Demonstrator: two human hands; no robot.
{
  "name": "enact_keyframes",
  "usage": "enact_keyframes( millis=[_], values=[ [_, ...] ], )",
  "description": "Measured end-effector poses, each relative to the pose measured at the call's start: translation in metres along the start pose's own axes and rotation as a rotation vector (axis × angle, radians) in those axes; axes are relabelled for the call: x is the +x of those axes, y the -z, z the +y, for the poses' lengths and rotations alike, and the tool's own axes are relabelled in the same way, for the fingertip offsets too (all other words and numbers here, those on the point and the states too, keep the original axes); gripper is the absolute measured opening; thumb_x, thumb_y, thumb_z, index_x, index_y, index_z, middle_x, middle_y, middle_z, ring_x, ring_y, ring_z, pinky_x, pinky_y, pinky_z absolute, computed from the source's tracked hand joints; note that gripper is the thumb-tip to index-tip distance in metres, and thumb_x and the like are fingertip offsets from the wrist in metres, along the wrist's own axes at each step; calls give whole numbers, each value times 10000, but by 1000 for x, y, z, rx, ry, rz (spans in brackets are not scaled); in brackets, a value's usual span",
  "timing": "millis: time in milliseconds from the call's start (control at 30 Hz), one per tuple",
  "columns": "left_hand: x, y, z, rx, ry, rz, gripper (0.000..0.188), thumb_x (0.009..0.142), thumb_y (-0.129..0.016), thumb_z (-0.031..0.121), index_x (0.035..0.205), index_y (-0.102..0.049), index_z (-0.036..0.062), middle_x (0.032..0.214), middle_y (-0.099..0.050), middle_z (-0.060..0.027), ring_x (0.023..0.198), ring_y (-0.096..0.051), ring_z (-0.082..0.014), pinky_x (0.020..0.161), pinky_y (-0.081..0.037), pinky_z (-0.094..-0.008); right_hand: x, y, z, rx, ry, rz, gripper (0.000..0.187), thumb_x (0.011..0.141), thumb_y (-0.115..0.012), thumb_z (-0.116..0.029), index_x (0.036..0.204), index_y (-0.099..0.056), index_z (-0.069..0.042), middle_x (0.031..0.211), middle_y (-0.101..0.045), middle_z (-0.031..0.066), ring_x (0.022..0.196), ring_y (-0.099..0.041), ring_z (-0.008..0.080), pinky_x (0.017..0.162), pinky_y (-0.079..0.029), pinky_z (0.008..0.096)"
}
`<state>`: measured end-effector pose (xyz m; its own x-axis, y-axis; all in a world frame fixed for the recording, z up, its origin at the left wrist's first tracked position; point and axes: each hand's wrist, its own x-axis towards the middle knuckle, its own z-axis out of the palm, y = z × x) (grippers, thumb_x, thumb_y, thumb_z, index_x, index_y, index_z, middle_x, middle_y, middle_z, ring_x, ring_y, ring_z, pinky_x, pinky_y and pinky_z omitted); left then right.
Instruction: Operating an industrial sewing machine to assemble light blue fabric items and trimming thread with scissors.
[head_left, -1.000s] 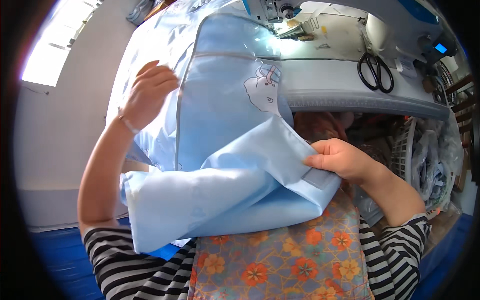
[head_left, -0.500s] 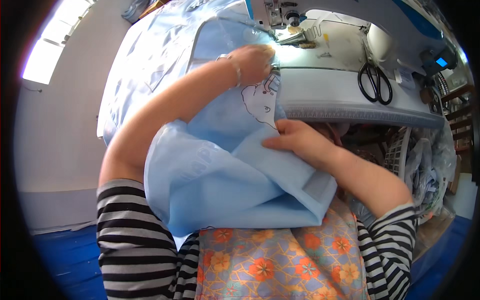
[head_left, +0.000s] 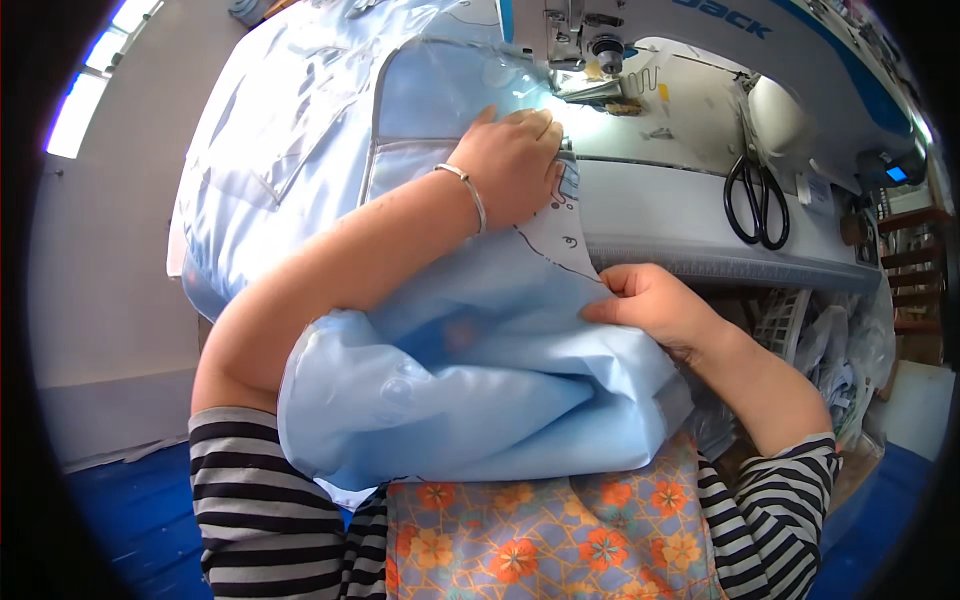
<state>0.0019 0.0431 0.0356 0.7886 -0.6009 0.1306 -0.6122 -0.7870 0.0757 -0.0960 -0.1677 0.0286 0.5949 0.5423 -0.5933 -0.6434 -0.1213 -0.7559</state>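
A light blue, slightly shiny sheet of fabric [head_left: 480, 400] with a white cartoon print drapes over my lap and up onto the sewing table. My left hand [head_left: 512, 165] lies on it, fingers stretched out close to the lit presser-foot area of the sewing machine [head_left: 585, 50]. Between thumb and fingers, my right hand [head_left: 645, 305] pinches the fabric's right edge, near the table's front. Beyond my left hand is a clear pocket panel [head_left: 430, 95] with grey binding. The needle point itself cannot be made out.
Black-handled scissors [head_left: 757, 200] lie on the table right of the machine. A ruler strip [head_left: 730, 265] runs along the table's front edge. Shiny blue material [head_left: 270, 130] is heaped at the left. Below right are a white basket [head_left: 783, 325] and plastic bags [head_left: 835, 350].
The view has shifted, so the machine and table sit lower. My left hand's fingers lie flatter and more spread. My right hand has moved a little right, still pinching the fabric edge.
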Motion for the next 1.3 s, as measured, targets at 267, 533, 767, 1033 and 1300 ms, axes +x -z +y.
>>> enact_keyframes(
  millis=[267,533,767,1033,1300],
  values=[
    [20,22,14,-80,113,-295,380,908,-525,183,1223,-539,-29,1238,-571,-165,1130,-547,-324,1012,-398,-430,7,12,-35,48,-76,50,213,836,-683,-93,1008,-663,32,858,-677,53,722,-621,99,670,-498,231],
    [1,-32,-3,-75,-32,377,249,860,-593,218,993,-608,8,1108,-611,-132,1059,-569,-295,936,-430,-411,3,35,-43,-386,62,87,185,898,-624,-135,995,-641,22,830,-652,44,719,-602,90,642,-492,231],
    [15,-30,-15,-127,-13,382,83,822,-634,152,822,-642,69,931,-656,-58,909,-598,-296,797,-476,-409,-41,136,-15,-1342,589,1315,245,849,-675,-136,1060,-615,-27,930,-655,94,818,-635,218,739,-502,324],
    [27,-25,-35,-215,74,325,162,808,-592,217,718,-617,86,839,-632,-67,845,-611,-282,737,-501,-403,-28,131,-21,-705,468,942,489,831,-608,-45,1304,-490,-81,902,-622,58,717,-600,136,664,-497,264],
    [22,-28,-38,-371,59,498,109,797,-601,158,755,-604,57,760,-621,-81,735,-616,-299,654,-496,-385,-6,18,-67,-161,12,335,544,862,-636,-560,1133,-536,-100,616,-518,-1,446,-488,88,443,-409,236]
  ],
)
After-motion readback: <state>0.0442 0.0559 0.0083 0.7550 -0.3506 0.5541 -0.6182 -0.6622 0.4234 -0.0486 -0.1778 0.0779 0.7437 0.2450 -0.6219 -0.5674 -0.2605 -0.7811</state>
